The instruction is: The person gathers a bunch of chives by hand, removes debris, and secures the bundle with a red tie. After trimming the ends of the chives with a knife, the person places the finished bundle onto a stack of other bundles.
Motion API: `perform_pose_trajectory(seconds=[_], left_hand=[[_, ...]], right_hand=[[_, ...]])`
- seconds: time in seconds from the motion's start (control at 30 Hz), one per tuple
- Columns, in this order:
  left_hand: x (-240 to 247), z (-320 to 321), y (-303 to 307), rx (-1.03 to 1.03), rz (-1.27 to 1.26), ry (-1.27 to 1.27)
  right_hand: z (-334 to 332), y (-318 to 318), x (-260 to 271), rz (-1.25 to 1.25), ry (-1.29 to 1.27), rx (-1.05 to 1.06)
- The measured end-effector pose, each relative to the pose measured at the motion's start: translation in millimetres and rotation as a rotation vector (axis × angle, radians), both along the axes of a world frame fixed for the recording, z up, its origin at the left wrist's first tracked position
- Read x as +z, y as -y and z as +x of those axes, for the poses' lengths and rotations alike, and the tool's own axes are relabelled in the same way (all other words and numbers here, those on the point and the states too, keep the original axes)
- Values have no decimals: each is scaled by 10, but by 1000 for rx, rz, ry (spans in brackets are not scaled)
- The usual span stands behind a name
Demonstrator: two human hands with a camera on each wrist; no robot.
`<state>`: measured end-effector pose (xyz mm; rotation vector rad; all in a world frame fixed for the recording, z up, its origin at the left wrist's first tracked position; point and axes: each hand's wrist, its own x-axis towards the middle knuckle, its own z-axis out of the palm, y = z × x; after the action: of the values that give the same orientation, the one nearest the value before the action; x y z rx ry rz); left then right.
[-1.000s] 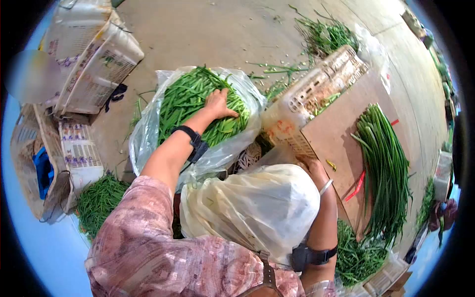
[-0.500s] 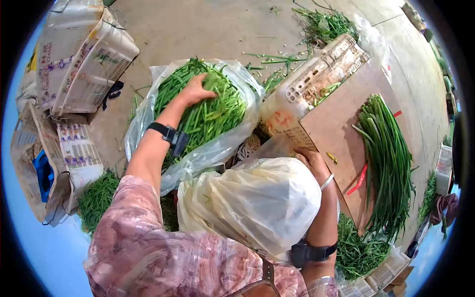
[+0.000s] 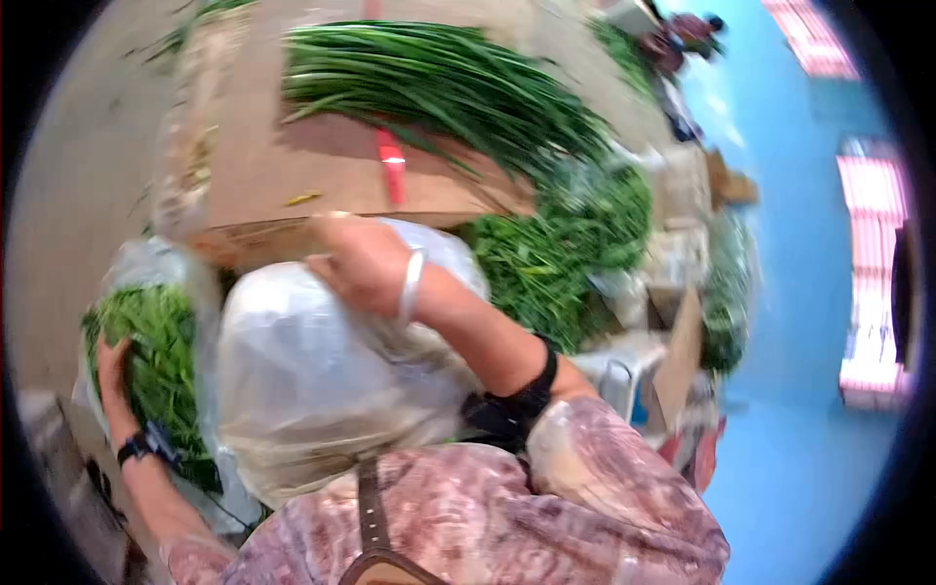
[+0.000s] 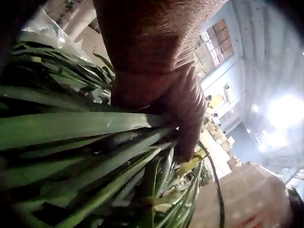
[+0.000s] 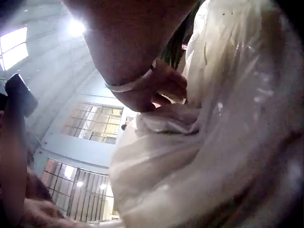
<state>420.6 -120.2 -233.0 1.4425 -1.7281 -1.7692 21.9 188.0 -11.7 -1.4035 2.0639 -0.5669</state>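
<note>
My left hand (image 3: 112,370) lies on a heap of long flat green leaves (image 3: 161,341) in a clear plastic bag (image 3: 156,265). In the left wrist view its thumb (image 4: 187,135) points down among the leaves, and the other fingers are hidden. My right hand (image 3: 361,263), blurred, is bent over the pale plastic sheet (image 3: 292,361) that covers my knee. Seen from the right wrist, its fingers (image 5: 171,88) reach into folds of that sheet (image 5: 166,161); I cannot tell whether they pinch it.
A brown board (image 3: 253,166) lies ahead with a bundle of long green leaves (image 3: 439,83), a red strip (image 3: 390,166) and a yellow scrap (image 3: 302,198). Loose greens (image 3: 556,273) are heaped to the right, and a blue wall (image 3: 790,292) stands beyond.
The head view has swung right, bringing the wall into view. My left hand has moved over the bagged leaves; the right has come from the board's edge to above the plastic sheet.
</note>
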Motion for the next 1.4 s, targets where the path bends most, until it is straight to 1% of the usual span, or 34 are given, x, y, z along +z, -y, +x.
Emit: perform_pose_trajectory(seconds=[0.03,0.07,0.1,0.17,0.2,0.23,0.27,0.3,0.37,0.4,0.43,0.47,0.5,0.57,0.6,0.63,0.7,0.77,0.8,0.83,0.87,0.9,0.93,0.97,1.03,1.07,1.1,1.13,1.17,1.23,1.3,1.33,1.37,1.4], left_hand=[[247,-215,-179,113,14,99],[91,-138,-82,-25,85,-13],[-37,-51,45,-75,-43,58],[27,-160,-36,10,-96,203],[104,-228,-82,-43,-27,93],[153,-235,-83,-67,-91,165],[310,-312,-160,-84,-102,211],[200,-232,-123,-43,-168,194],[65,-167,-106,-33,-180,171],[39,-130,-85,-8,-260,201],[88,-158,-124,9,-331,237],[234,-250,-221,52,-328,328],[401,-366,-381,93,-335,227],[242,-275,-289,47,-184,34],[165,-205,-218,40,-60,32],[203,-188,-197,59,-61,36],[337,-276,-204,-63,-4,8],[688,-471,-374,-63,54,-128],[968,-596,-503,-18,86,-138],[870,-522,-452,-51,-82,117],[817,-470,-466,-33,-97,40],[409,-304,-400,23,-424,322],[365,-275,-412,93,-437,336],[739,-347,-459,8,-224,179],[685,-324,-454,14,-185,94],[603,-281,-457,25,-185,101],[519,-253,-458,78,-125,-30],[478,-234,-460,131,-72,-161],[486,-224,-452,133,-74,-157],[525,-235,-479,137,-117,-154],[742,-345,-607,176,-242,-42],[668,-353,-628,184,-296,-58],[588,-367,-657,194,-350,-76],[496,-405,-707,260,-447,-23]], right_hand=[[41,-49,102,-79,-119,9],[120,-146,240,-185,-146,-29],[250,-220,401,-366,-60,22],[408,-218,403,-496,42,116],[450,-228,418,-516,39,137],[475,-240,433,-447,79,197],[501,-210,439,-382,112,271],[528,-198,442,-330,66,277],[532,-165,487,-293,67,304],[543,-124,506,-310,63,331],[542,-88,535,-259,85,332],[544,-55,556,-205,107,330],[554,-31,551,-211,107,351],[585,46,496,-217,107,365],[609,93,471,-221,112,384],[634,135,453,-204,97,404],[672,219,416,-182,91,442],[714,360,349,-196,125,471],[710,447,233,-116,150,475],[707,536,240,-132,155,501],[713,632,190,-235,197,515],[815,735,251,-167,282,428],[879,852,188,-85,379,371],[945,998,137,-119,400,369],[1117,1269,-15,-168,420,379],[1226,1428,-114,-155,376,403],[1341,1602,-241,-137,331,419],[1443,1777,-521,-131,332,391],[1546,1924,-836,-125,333,360],[1774,2063,-1264,-101,282,178],[2013,2038,-1423,-115,219,-12],[2110,2047,-1519,-56,416,-124],[2238,2028,-1667,-105,407,-202],[2317,2027,-1815,-121,499,-179]])
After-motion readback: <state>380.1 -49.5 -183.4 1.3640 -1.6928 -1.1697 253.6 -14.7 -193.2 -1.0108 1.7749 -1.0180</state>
